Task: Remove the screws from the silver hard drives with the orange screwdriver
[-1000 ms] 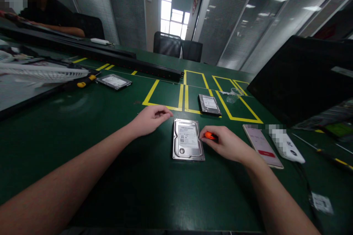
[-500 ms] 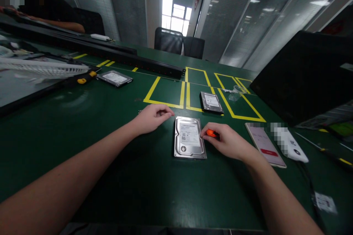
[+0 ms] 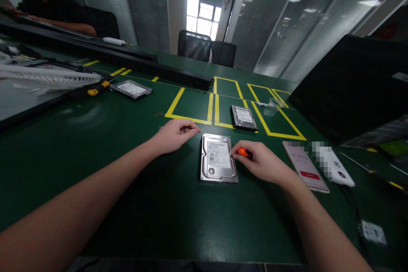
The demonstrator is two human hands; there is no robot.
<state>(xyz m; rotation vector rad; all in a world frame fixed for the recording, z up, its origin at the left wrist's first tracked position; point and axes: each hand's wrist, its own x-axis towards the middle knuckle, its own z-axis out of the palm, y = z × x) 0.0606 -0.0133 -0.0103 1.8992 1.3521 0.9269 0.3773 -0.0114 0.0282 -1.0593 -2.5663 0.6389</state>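
A silver hard drive (image 3: 217,157) with a white label lies flat in front of me. At its upper left corner is my left hand (image 3: 178,135), resting low over the table with fingers curled and thumb drawn in; anything in that grasp is hidden. Small metal bits (image 3: 160,128), too tiny to name, lie beside its wrist side. Against the drive's right edge, my right hand (image 3: 256,159) is closed around an orange-and-black handle (image 3: 244,152) that looks like a screwdriver's. The tip of it is hidden.
Further hard drives lie behind (image 3: 244,117) and at the left (image 3: 131,89). Yellow tape outlines (image 3: 191,118) mark the table. At the right are a phone (image 3: 302,165), a white device (image 3: 333,163) and a large black panel (image 3: 350,89). A long black bar (image 3: 172,75) crosses behind; a person sits at the far left.
The view has shifted very slightly. Both hands and the hard drive keep the same places relative to each other.
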